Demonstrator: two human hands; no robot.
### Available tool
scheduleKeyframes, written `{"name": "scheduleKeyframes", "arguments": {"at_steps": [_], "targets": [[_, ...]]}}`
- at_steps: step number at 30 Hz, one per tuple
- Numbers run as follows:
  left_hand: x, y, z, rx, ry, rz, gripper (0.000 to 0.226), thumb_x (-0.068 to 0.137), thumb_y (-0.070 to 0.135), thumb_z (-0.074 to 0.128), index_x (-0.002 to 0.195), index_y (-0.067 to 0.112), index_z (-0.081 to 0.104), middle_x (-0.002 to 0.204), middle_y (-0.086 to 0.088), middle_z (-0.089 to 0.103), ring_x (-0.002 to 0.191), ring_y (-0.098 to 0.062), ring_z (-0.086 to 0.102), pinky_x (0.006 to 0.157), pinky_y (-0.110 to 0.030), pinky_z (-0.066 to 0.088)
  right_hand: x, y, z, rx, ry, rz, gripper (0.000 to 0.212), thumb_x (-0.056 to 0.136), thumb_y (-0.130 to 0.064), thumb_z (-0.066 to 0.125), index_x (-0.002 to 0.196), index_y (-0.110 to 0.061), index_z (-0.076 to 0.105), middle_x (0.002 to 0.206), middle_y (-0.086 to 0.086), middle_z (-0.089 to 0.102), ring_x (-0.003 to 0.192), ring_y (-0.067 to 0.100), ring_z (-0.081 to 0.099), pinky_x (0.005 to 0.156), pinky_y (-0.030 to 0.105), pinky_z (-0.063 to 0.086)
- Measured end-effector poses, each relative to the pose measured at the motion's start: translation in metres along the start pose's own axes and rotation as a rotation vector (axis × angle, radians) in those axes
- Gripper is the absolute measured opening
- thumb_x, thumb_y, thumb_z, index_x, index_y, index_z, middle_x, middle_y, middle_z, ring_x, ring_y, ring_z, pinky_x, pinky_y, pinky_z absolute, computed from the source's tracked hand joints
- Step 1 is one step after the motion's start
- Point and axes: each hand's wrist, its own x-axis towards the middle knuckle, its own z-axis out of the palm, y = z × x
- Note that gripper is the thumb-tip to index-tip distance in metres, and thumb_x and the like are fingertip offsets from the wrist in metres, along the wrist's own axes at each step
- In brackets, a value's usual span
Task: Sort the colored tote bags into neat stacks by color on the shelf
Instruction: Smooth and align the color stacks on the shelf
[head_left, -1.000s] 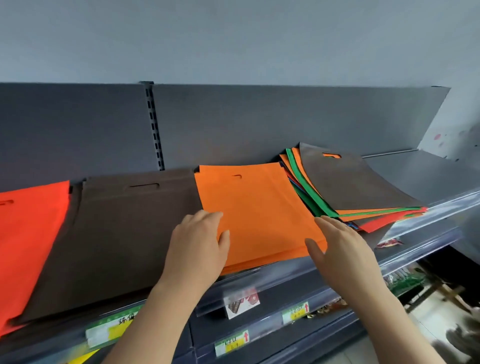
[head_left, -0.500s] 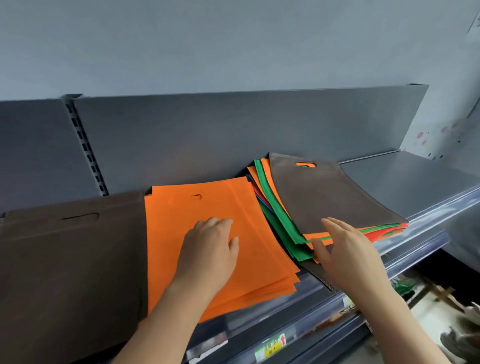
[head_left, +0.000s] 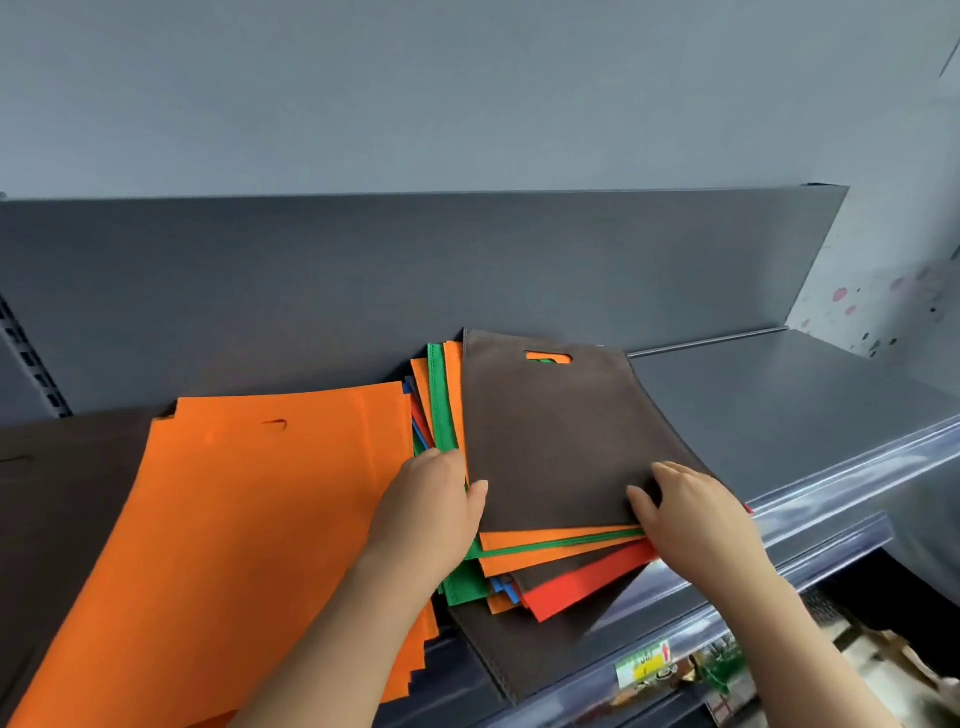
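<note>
Here, a brown stack (head_left: 62, 493) lies at the far left, with the orange stack (head_left: 260, 519) just beside it. The left hand (head_left: 431, 509) lies flat on the left edge of the mixed pile (head_left: 571, 551), fingers fairly straight on the green and orange layers, thumb tip on the top brown bag (head_left: 550, 441), gripping nothing. The right hand (head_left: 691, 514) covers that bag's near right corner, thumb and fingers on top; whether it pinches the corner is hidden. The step looks like taking this brown bag off for the brown stack. To do it well, the left hand should hold the lower layers down while the right peels up only the top sheet, because the fanned bags overhang the front of the shelf (head_left: 805, 410) and dragging could spill them.
</note>
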Motion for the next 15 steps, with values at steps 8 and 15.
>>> {"name": "scheduleKeyframes", "arguments": {"at_steps": [8, 15], "targets": [[0.012, 0.018, 0.013, -0.113, 0.031, -0.261, 0.050, 0.089, 0.027, 0.063, 0.130, 0.010, 0.043, 0.123, -0.008, 0.058, 0.110, -0.025, 0.057, 0.083, -0.030, 0.046, 0.009, 0.014, 0.006, 0.144, -0.055, -0.247, 0.027, 0.096, -0.029, 0.044, 0.103, -0.015, 0.066, 0.110, -0.004, 0.065, 0.106, 0.017, 0.056, 0.084, 0.027, 0.041], [0.012, 0.023, 0.021, -0.208, 0.108, -0.284, 0.052, 0.089, 0.018, 0.062, 0.137, 0.012, 0.041, 0.123, -0.004, 0.060, 0.108, -0.022, 0.058, 0.075, -0.021, 0.041, 0.021, 0.043, 0.004, 0.129, -0.022, -0.148, 0.034, 0.089, -0.046, 0.050, 0.073, -0.017, 0.049, 0.073, -0.004, 0.052, 0.077, 0.023, 0.052, 0.072, 0.032, 0.038]]}}
